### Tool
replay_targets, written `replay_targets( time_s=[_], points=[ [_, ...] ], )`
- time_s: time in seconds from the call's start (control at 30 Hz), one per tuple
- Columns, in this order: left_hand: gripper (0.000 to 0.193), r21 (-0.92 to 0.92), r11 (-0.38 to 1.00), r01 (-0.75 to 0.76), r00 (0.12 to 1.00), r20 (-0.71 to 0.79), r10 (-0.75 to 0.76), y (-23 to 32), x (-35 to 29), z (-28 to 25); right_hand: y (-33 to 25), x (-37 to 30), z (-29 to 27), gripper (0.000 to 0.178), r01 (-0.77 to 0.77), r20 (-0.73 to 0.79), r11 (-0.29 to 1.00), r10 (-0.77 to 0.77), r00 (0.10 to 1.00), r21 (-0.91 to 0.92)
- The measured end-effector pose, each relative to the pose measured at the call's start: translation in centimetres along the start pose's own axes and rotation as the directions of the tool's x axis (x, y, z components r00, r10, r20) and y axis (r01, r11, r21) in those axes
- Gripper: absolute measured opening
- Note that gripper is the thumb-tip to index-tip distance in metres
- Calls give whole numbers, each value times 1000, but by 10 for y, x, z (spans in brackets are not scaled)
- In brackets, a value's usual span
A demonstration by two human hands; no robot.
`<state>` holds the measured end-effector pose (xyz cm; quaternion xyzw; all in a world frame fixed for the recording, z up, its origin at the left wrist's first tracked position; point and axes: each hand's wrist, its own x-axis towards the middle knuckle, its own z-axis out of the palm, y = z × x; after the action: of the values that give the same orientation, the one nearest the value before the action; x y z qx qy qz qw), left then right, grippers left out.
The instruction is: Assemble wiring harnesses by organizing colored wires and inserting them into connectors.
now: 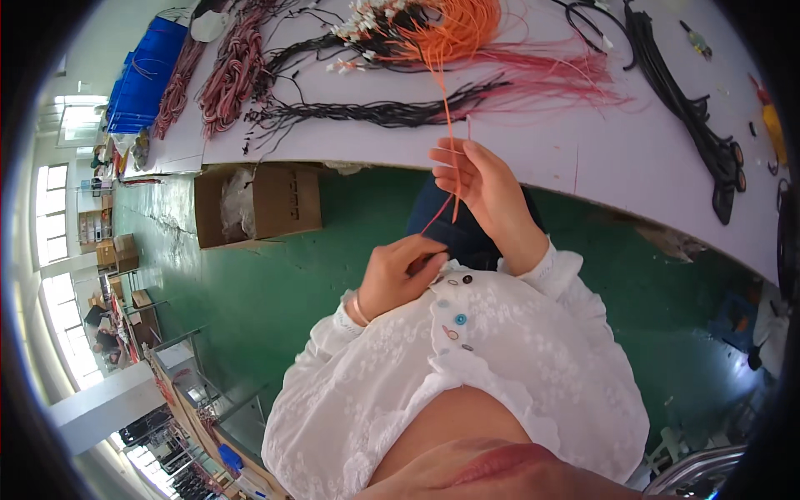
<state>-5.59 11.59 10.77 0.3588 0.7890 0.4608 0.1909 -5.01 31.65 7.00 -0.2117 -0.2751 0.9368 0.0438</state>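
Near the front edge of the table, my right hand (487,183) is raised with its fingers curled and the thumb up. A thin orange wire (447,104) runs down from the bundle on the table, across those fingers, to a loose end below them. A red wire (438,215) slants from my right hand to my left hand (396,275). My left hand is closed on its lower part, close to my body. A short bit of thin red wire sticks up above my right thumb. Exactly how the right fingers grip is partly hidden.
On the table (546,162) lie orange wires (467,33) with white connectors, black-and-red wires (358,112), twisted red bundles (233,83), black cables (667,75) and scissors (737,167). Blue bins (150,75) stand far left. A cardboard box (287,200) sits below the table edge.
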Motion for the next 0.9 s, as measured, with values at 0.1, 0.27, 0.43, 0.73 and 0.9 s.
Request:
replay_targets(
  time_s=[0.1, 0.27, 0.43, 0.73, 0.9],
  points=[
    [8, -27, 984, 176, 968, 185, -168, -38, -44, -20, 10, 12, -25, 38, 48, 112, 999, -49, 992, 7],
    [9, -100, 836, 539, 794, 391, -465, -91, -120, -37, 23, 3, -10, 35, 70, 81, 997, -72, 994, 26],
    [11, 153, 808, 569, 715, 394, -578, -132, -155, -46, 36, 4, -22, 31, 204, 151, 978, -195, 969, -42],
    [38, 96, 993, -68, 960, -263, 92, -52, 2, -14, 36, -34, -4, 31, 332, 103, 897, -316, 943, -291],
    [37, -459, 888, -37, 990, -138, -30, -22, 53, 4, 41, -40, -13, 29, 403, 76, 734, -436, 897, -546]
  ],
)
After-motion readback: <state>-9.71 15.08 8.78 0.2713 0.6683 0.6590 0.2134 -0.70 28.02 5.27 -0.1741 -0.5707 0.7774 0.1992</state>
